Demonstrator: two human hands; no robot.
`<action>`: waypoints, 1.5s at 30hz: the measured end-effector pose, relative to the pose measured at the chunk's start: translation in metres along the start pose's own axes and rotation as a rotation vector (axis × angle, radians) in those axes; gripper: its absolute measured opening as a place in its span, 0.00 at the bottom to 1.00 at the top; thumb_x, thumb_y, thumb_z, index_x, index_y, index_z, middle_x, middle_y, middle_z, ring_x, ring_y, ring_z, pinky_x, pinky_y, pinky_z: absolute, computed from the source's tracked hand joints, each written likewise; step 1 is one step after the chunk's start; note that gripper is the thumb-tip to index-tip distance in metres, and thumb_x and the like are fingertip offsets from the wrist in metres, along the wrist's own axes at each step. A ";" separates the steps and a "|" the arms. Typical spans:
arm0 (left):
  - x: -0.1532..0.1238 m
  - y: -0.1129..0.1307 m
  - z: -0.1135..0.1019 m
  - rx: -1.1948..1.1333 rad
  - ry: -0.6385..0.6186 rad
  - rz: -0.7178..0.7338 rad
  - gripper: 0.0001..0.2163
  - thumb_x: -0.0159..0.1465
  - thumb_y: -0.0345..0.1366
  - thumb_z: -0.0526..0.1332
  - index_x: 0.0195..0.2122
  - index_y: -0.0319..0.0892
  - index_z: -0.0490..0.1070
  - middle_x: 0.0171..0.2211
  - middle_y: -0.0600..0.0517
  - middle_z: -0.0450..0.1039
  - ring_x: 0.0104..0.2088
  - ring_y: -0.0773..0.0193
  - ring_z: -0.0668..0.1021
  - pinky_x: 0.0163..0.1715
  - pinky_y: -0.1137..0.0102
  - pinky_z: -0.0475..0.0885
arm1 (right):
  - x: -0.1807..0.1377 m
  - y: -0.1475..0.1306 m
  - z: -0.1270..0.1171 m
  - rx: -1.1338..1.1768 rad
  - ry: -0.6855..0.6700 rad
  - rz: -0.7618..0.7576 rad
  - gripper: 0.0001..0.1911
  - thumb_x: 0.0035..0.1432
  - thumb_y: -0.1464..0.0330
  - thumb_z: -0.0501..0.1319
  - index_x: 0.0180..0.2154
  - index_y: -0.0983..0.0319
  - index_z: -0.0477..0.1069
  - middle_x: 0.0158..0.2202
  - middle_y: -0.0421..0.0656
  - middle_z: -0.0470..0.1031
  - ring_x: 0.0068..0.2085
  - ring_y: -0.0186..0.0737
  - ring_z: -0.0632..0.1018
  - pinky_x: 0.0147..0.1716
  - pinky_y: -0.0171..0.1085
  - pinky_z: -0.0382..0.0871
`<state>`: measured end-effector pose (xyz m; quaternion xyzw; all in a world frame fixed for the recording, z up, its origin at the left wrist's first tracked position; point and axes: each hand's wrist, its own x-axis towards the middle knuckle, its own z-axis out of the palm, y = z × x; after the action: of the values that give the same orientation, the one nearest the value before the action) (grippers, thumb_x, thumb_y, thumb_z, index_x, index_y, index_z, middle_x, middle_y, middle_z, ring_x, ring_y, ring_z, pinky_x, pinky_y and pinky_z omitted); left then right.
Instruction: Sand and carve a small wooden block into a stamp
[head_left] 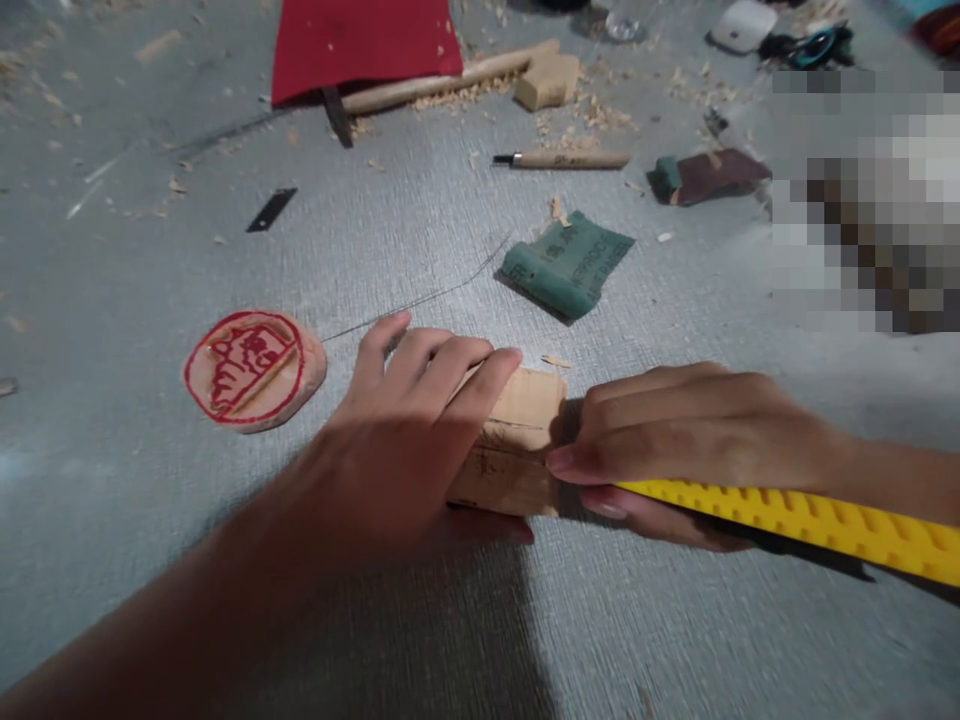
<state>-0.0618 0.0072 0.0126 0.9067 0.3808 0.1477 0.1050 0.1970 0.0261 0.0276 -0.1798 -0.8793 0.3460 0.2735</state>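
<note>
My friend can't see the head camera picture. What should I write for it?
A person's left hand grips a wooden block while the right hand holds a yellow tool at the block's edge. Around them on the gray table lie a red-patterned disc, a curled green sheet and wood shavings.

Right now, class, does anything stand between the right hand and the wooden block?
Nothing visible does. The right hand, holding the yellow tool, is at the wooden block; the tool's tip is hidden. The left hand holds the block's other side. The green sheet lies farther off.
</note>
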 end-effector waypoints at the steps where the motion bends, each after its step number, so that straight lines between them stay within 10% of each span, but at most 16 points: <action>1: 0.000 0.000 0.000 0.001 0.002 0.000 0.37 0.60 0.60 0.71 0.66 0.46 0.72 0.57 0.40 0.75 0.56 0.39 0.76 0.68 0.36 0.61 | 0.000 -0.001 0.000 -0.014 0.007 0.003 0.10 0.65 0.76 0.69 0.47 0.62 0.79 0.33 0.43 0.83 0.34 0.39 0.85 0.35 0.33 0.80; 45: -0.001 -0.003 0.010 0.052 0.096 0.058 0.36 0.64 0.65 0.63 0.62 0.39 0.74 0.50 0.40 0.78 0.48 0.44 0.78 0.65 0.36 0.66 | -0.006 0.001 0.000 -0.007 0.104 -0.057 0.15 0.62 0.82 0.63 0.49 0.65 0.76 0.29 0.42 0.79 0.31 0.37 0.83 0.32 0.35 0.77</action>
<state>-0.0609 0.0078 0.0019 0.9117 0.3626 0.1842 0.0590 0.2017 0.0237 0.0253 -0.1734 -0.8699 0.3250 0.3281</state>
